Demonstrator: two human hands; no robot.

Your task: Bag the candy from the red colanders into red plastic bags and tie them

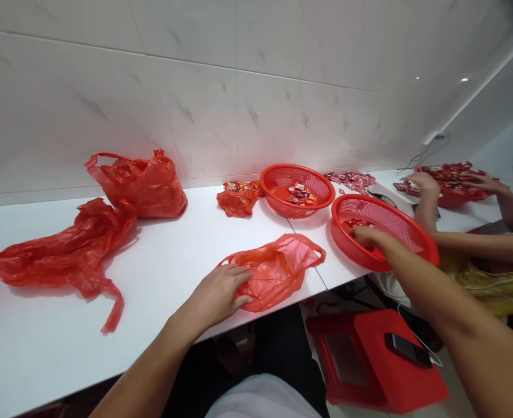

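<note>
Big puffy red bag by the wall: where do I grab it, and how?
Grip the handle loop at its upper left, coming from above: it arches up off the bulging red bag, and the gap under it should let fingers through.

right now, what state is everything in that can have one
Left hand: open, on front bag
Front bag: mouth open
Right hand: inside near basket
Near basket: partly filled
Far basket: partly filled
Standing bag: bulging
Long bag: crumpled
Small bag: bunched
Phone: lying flat, screen dark

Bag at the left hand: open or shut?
Open: the bag lies with its mouth spread, inside showing, the left hand at its edge.
</note>
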